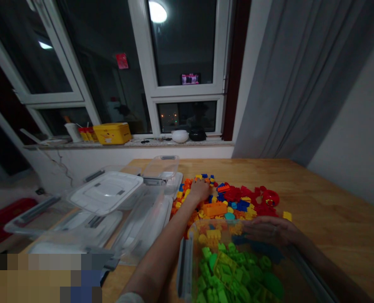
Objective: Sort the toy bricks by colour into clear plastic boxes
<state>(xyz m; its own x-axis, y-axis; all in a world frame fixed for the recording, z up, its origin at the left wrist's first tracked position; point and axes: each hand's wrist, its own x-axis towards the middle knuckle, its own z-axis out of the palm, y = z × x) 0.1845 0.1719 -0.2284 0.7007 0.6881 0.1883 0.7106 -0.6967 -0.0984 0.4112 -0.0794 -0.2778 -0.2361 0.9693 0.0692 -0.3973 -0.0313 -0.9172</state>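
Plastic building bricks (224,202) sprawled sideways near the far edge of the surface (332,223), and we had our left hand (200,190) curled down on them, grip unclear, nearer than our open right hand (270,231), lying flat on the clear bin (193,235).

One left hand (200,189), one right hand (270,230), one clear bin of green blocks (191,252), one yellow tin (112,133)

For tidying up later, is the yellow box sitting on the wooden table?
No, the yellow box stands on the stone windowsill, beyond the wooden table.
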